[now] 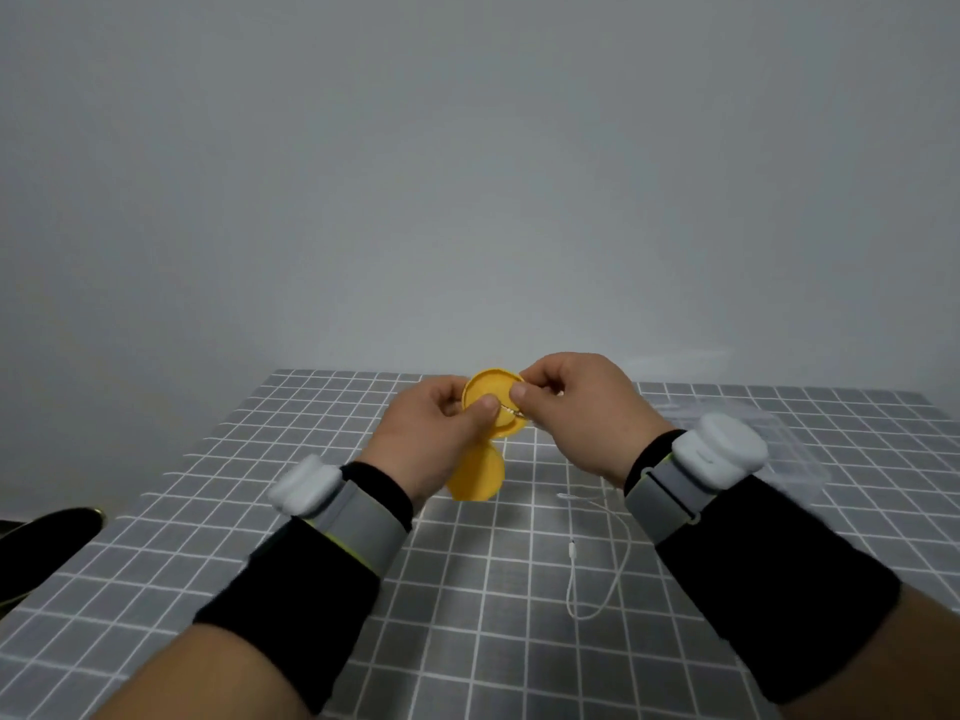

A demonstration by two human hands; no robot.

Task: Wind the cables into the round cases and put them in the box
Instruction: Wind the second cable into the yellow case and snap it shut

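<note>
A yellow round case point(488, 394) is held open above the table, its second yellow half point(478, 472) hanging down below my left hand. My left hand point(441, 433) grips the case, thumb pressed on its face. My right hand point(571, 407) pinches the end of a thin white cable against the case's right side. The rest of the white cable point(597, 569) trails down from under my right wrist and loops loosely on the table, a small connector lying partway along it.
The table point(260, 589) wears a grey cloth with a white grid. A clear plastic box point(789, 439) sits at the back right, partly behind my right wrist. A dark object point(47, 532) lies off the table's left edge. A plain wall is behind.
</note>
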